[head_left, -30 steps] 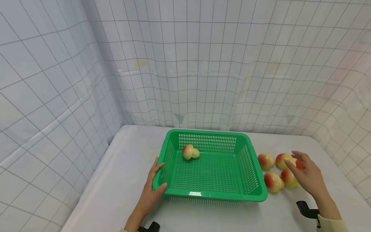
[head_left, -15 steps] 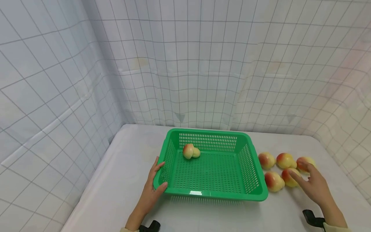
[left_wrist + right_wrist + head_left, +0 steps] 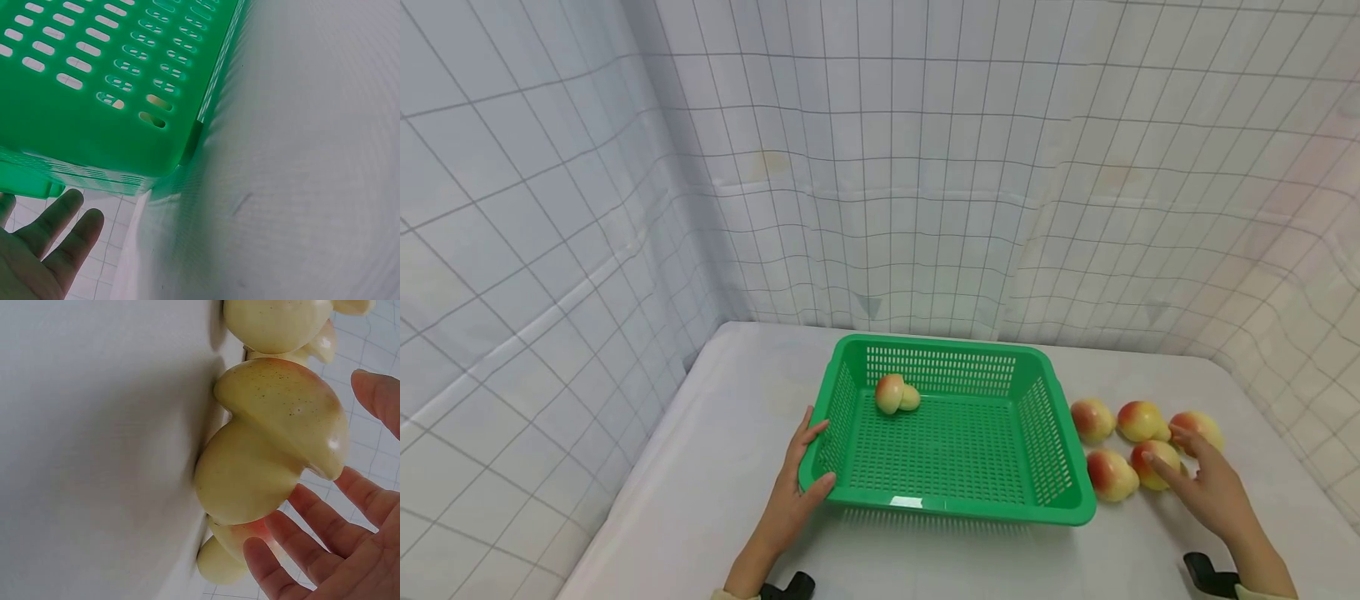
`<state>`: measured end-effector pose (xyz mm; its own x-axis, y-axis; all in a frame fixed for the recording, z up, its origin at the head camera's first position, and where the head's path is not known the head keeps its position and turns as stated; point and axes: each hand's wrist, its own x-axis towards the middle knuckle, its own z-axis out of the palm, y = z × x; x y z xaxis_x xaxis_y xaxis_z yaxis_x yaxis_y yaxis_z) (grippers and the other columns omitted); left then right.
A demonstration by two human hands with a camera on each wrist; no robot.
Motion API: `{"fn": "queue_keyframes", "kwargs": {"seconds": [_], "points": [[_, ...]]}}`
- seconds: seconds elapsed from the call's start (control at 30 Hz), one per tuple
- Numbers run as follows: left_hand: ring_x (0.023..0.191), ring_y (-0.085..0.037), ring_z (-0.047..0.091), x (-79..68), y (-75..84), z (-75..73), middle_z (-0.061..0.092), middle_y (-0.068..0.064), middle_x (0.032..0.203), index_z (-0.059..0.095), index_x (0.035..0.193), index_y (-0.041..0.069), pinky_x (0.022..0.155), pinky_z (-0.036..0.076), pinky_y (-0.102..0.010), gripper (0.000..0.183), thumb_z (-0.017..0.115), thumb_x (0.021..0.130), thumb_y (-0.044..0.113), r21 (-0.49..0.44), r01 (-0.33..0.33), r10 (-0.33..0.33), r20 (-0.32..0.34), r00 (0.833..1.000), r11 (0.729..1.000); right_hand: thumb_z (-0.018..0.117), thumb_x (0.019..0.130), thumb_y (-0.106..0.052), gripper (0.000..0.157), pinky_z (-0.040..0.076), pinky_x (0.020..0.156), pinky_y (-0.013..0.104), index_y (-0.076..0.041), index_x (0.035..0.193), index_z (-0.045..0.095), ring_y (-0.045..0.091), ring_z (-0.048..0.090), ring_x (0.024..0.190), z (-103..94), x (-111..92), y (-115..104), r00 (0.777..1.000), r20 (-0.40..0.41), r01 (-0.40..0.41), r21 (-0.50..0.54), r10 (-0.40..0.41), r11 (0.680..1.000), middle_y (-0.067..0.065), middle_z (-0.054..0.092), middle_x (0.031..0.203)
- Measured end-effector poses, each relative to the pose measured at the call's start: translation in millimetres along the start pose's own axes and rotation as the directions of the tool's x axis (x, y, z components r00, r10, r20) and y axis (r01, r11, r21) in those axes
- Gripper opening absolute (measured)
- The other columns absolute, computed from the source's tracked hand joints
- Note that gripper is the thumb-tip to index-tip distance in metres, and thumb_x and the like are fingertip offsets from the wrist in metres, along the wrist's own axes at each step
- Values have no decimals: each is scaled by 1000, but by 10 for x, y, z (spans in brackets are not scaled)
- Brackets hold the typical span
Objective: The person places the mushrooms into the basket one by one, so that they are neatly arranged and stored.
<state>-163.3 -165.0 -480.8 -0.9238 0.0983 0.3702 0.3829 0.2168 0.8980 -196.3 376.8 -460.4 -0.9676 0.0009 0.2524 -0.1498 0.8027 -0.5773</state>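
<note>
A green plastic basket (image 3: 940, 508) stands on the white table, with a mushroom (image 3: 891, 394) near its back left corner. The left hand (image 3: 793, 492) rests at the basket's near left corner, its thumb over the rim; in the left wrist view its visible fingers (image 3: 65, 244) are straight and spread. To the right of the basket lie several more mushrooms with red and yellow caps and fat pale stems. Over the nearest right ones is the right hand (image 3: 1213, 492), fingers spread. In the right wrist view its fingertips are beside one mushroom (image 3: 275, 431), thumb apart from it.
A white cloth covers the table (image 3: 700, 500). White curtains with a dark grid pattern (image 3: 925, 167) enclose the back and both sides. Each wrist carries a black camera mount (image 3: 1210, 575).
The right hand has moved right and lower among the mushrooms, its fingers coming close to the ones at the right. The left hand and the basket have stayed in place.
</note>
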Motion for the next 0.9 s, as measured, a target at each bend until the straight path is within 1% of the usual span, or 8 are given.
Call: {"fn": "queue_keyframes", "kwargs": {"seconds": [0.17,0.4,0.63,0.9], "points": [[142,-27,2,-4,-4,1,5,5,157,33,146,17,101,14,-64,61,55,91,8,3,-8,8,0,1000,1000,63,92,-31,64,33,80,68,13,132,40,54,41,110,32,-10,24,1000,17,-10,-8,10,1000,39,45,122],[142,-27,3,-2,2,-1,5,5,157,33,147,18,101,15,-63,61,55,91,8,7,-13,13,0,1000,1000,64,91,-31,65,31,83,68,13,133,39,53,40,111,69,-34,28,999,33,-20,7,20,1000,39,43,124],[142,-27,2,-8,-2,2,5,5,157,33,147,17,101,14,-63,61,54,91,8,10,-11,11,1,1000,1000,63,92,-35,69,30,84,68,13,135,36,59,36,113,79,-41,57,996,74,-54,-5,54,999,42,39,128],[142,-26,1,-1,-3,1,4,5,157,32,147,19,102,11,-63,61,55,91,8,11,-6,6,1,1000,1000,61,92,-39,71,30,83,68,9,137,34,59,36,113,88,-47,78,990,102,-89,-27,92,996,43,37,129]]}}
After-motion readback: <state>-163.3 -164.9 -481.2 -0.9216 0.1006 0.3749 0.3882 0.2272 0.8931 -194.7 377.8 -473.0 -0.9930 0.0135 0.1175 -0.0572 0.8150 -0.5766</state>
